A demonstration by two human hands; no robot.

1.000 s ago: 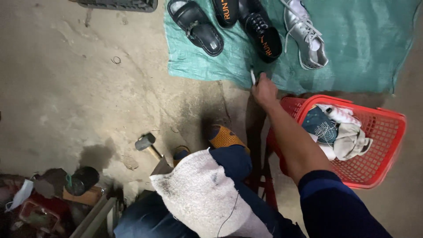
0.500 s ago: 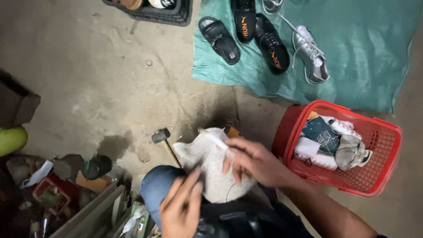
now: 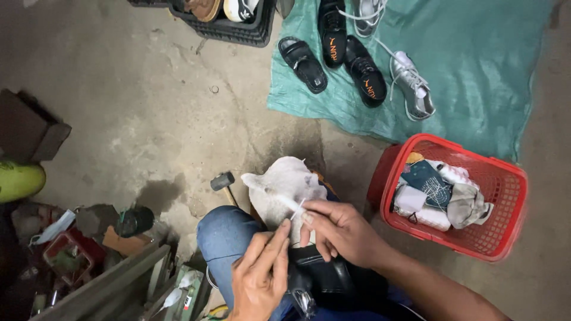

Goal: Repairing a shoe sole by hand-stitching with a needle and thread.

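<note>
Green tarp (image 3: pixel 476 71) w/ shoes, well beyond grip. Red basket (image 3: pixel 505 208) to R of grip, holds cloths. White cloth (image 3: pixel 285 187) on knee, directly under grip. Black shoe (image 3: pixel 333 276) on lap, just below hands. R hand (image 3: pixel 342 232): fingers closed, pinching thin white stick (image 3: pixel 288 203). L hand (image 3: pixel 259 276): fingers straight, nothing held, touching shoe. Hammer (image 3: pixel 223 181) on floor, L of grip.

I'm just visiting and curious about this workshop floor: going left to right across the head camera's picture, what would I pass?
Yellow-green object at the left edge → hammer on the concrete → white cloth over the knee → right hand holding a thin white stick → red basket of folded cloths.
</note>
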